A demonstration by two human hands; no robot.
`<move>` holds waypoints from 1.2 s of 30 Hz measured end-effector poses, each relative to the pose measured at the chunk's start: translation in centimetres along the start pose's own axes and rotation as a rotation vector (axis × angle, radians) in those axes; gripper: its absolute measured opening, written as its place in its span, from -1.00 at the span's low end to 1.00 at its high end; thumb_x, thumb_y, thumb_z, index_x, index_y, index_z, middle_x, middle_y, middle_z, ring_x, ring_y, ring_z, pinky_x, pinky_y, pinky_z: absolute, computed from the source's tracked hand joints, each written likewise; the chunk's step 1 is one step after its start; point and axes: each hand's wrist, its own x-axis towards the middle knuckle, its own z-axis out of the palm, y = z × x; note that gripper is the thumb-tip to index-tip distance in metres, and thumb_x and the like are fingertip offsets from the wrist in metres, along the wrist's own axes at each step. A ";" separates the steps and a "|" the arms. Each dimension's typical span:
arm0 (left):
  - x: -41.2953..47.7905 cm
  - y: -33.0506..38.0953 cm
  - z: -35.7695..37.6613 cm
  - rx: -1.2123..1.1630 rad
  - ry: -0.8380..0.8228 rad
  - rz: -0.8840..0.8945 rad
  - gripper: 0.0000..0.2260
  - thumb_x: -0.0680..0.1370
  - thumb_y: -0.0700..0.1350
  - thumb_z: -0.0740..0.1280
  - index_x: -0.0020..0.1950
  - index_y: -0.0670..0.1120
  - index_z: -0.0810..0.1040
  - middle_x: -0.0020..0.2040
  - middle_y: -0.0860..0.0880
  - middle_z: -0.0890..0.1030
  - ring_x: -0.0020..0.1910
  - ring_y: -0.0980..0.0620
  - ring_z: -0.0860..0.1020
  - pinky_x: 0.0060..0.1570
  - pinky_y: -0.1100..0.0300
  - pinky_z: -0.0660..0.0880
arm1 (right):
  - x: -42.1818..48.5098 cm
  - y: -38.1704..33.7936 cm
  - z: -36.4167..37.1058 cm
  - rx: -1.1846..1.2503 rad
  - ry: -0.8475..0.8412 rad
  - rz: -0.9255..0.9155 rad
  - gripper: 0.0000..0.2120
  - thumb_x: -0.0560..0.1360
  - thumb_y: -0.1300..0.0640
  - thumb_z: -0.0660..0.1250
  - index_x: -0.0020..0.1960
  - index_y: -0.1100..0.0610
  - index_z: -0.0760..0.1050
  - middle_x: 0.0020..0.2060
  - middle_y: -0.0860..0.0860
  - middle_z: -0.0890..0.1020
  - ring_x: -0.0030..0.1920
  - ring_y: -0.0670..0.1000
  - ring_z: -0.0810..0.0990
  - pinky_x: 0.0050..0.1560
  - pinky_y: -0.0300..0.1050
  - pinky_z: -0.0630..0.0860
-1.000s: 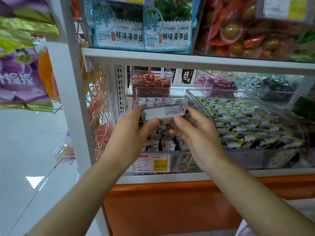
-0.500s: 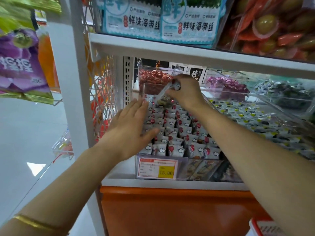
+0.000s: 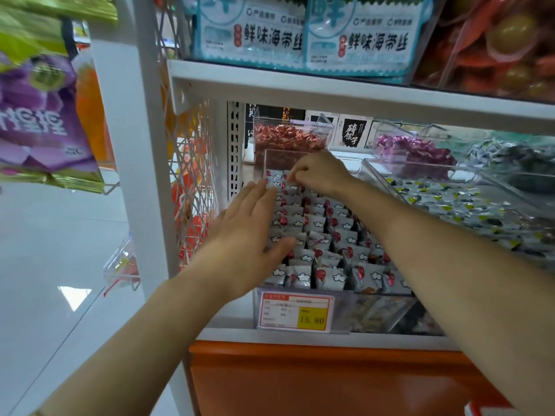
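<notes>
On a white shelf (image 3: pixel 300 336) above an orange base, beside pale floor (image 3: pixel 45 250), a clear bin (image 3: pixel 375 310) holds packets (image 3: pixel 318 223). The left hand (image 3: pixel 246 235) lies flat on them, fingers straight. The right hand (image 3: pixel 321 172) is curled at the back row; I cannot tell if it has hold of anything.

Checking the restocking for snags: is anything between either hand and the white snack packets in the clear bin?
Nothing visible. The left hand lies flat over the white snack packets at the left side of the clear bin; the right hand, fingers curled, reaches the back row. The bin's top is open, and the shelf above clears both hands.
</notes>
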 end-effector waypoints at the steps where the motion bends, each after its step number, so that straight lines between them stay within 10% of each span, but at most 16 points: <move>1: 0.0 0.0 0.0 -0.007 0.003 0.003 -0.30 0.54 0.19 0.15 0.54 -0.02 -0.10 0.55 0.04 -0.12 0.50 0.13 -0.17 0.43 0.16 -0.16 | 0.5 0.1 -0.2 0.047 0.068 0.014 -0.80 0.53 0.18 0.23 -0.02 0.12 0.63 0.03 0.03 0.65 0.04 0.00 0.56 0.18 -0.08 0.43; 10: 0.0 0.0 0.2 -0.041 0.001 0.000 -0.30 0.55 0.14 0.20 0.54 -0.02 -0.10 0.55 0.04 -0.13 0.50 0.12 -0.16 0.42 0.18 -0.15 | 2.5 -0.1 1.8 -0.323 0.050 -0.042 -0.98 0.43 0.10 0.40 -0.15 0.03 0.57 0.05 0.03 0.59 0.26 0.08 0.39 0.24 0.10 0.41; 20: -0.3 0.5 -0.5 -0.006 0.000 -0.061 -0.33 0.55 0.21 0.10 0.54 0.00 -0.10 0.55 0.05 -0.12 0.51 0.09 -0.14 0.44 0.10 -0.12 | -5.3 -0.9 -2.8 0.438 0.688 0.085 -0.98 0.55 0.23 0.25 -0.06 0.18 0.44 -0.13 0.03 0.53 -0.19 -0.07 0.49 -0.21 -0.25 0.43; 24: -1.1 2.5 -1.2 0.056 0.283 -0.018 -0.46 0.57 0.10 0.16 0.49 -0.08 0.17 0.46 -0.06 0.24 0.43 -0.02 0.17 0.39 0.09 0.13 | -11.9 -0.7 -3.8 0.819 0.709 0.194 -0.96 0.57 0.26 0.22 -0.06 0.18 0.38 -0.16 0.04 0.54 -0.38 -0.04 0.56 -0.40 -0.21 0.54; 31: -3.0 5.5 -1.2 -0.578 0.170 -0.169 -0.59 0.57 0.06 0.19 0.39 -0.03 0.35 0.02 0.04 0.58 -0.22 0.21 0.57 -0.29 0.40 0.48 | -18.6 -0.9 -3.9 1.382 0.514 0.329 -0.80 0.55 0.26 0.25 -0.24 0.16 0.49 -0.31 0.06 0.55 -0.38 -0.04 0.56 -0.41 -0.22 0.53; 36: -3.4 6.2 -1.8 -1.083 0.119 -0.302 -0.85 0.58 -0.11 0.24 -0.03 -0.12 0.58 -0.19 -0.08 0.64 -0.24 0.01 0.65 -0.31 0.24 0.58 | -19.9 -1.7 -3.4 1.538 0.424 0.296 -0.82 0.52 0.25 0.27 -0.24 0.16 0.56 -0.39 0.01 0.60 -0.39 -0.07 0.58 -0.40 -0.23 0.53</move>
